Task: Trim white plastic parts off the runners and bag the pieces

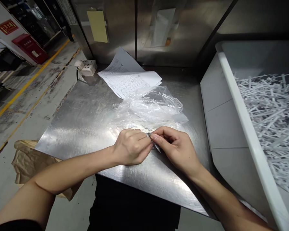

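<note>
Over the metal table, my left hand is closed in a fist, its knuckles facing up. My right hand pinches with thumb and forefinger just beside it. Between the two runs a small, thin, twisted dark-and-white strip, whose lower end sticks out under the right thumb. Its upper end meets the left fingers; what else lies inside that fist is hidden. Right behind my hands lies a crumpled clear plastic bag, with pale contents that I cannot make out.
Printed sheets lie behind the bag on the metal table. A power socket block sits at the back left corner. On the right stands a big white bin of white plastic pieces. Brown paper is at lower left.
</note>
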### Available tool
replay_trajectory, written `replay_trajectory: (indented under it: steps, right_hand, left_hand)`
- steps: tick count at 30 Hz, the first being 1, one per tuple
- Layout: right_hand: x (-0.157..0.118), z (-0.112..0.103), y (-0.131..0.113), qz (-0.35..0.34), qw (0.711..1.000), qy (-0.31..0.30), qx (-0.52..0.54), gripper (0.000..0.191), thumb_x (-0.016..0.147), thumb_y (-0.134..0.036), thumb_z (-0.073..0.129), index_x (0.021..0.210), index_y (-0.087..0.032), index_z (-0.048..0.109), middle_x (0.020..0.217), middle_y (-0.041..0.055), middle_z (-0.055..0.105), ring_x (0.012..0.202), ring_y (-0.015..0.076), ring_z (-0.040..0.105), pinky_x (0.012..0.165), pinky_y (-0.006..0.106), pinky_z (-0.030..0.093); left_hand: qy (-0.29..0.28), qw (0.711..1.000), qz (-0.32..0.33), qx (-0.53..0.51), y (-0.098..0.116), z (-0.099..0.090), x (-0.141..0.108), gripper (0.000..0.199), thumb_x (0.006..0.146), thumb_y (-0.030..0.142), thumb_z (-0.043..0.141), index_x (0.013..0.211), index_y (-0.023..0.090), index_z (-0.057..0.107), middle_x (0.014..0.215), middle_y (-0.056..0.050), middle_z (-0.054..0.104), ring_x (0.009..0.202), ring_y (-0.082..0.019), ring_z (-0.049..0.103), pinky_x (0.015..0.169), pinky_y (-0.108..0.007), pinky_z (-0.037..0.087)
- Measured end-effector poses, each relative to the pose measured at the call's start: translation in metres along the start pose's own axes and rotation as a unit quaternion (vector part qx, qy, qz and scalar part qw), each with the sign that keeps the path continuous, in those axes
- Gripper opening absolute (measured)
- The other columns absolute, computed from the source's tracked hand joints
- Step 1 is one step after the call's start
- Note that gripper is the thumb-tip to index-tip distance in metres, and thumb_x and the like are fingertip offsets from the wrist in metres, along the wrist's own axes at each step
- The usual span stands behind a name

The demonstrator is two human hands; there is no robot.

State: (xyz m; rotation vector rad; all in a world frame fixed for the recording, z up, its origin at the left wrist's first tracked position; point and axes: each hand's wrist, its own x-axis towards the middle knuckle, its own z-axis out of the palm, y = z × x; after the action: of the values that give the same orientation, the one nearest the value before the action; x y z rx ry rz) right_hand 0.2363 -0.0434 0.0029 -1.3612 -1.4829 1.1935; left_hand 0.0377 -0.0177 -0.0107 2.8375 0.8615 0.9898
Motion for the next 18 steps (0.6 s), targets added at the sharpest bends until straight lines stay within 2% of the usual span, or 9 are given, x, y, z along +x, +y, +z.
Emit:
replay_trajectory:
  steps: [5,10,18]
  right_hand:
    - [0.0006,-0.0018,-0.0001,0.004,1.0,0.011,0.012,0.027,0.097,-0.042,0.072,0.082,-0.02,0.074,0.069,0.0,0.065,0.065,0.0155,0.054,0.06,0.03,0.039]
    - [0.0033,-0.0082,-0.0022,-0.038,0.995,0.084,-0.033,0.023,0.098,-0.039,0.07,0.086,-0.02,0.075,0.073,0.0004,0.066,0.065,0.0154,0.052,0.061,0.031,0.039]
    - [0.005,-0.008,0.0037,-0.008,0.998,0.039,-0.056,0.024,0.098,-0.041,0.071,0.087,-0.021,0.076,0.074,0.0002,0.068,0.067,0.0167,0.056,0.062,0.032,0.041]
  left_hand:
    - [-0.005,1.0,-0.011,-0.01,-0.0003,-0.0007,0.0004,0.035,0.103,0.022,0.057,0.069,0.018,0.061,0.063,0.001,0.061,0.056,-0.014,0.053,0.054,-0.034,0.037]
    - [0.011,0.999,-0.027,-0.036,-0.0015,-0.0032,0.0008,0.034,0.105,0.022,0.058,0.072,0.018,0.065,0.063,0.001,0.063,0.056,-0.013,0.055,0.053,-0.033,0.04]
    - [0.013,0.999,-0.026,-0.039,-0.0033,-0.0025,0.0012,0.034,0.106,0.021,0.056,0.073,0.018,0.064,0.063,0.002,0.065,0.055,-0.012,0.057,0.054,-0.031,0.04]
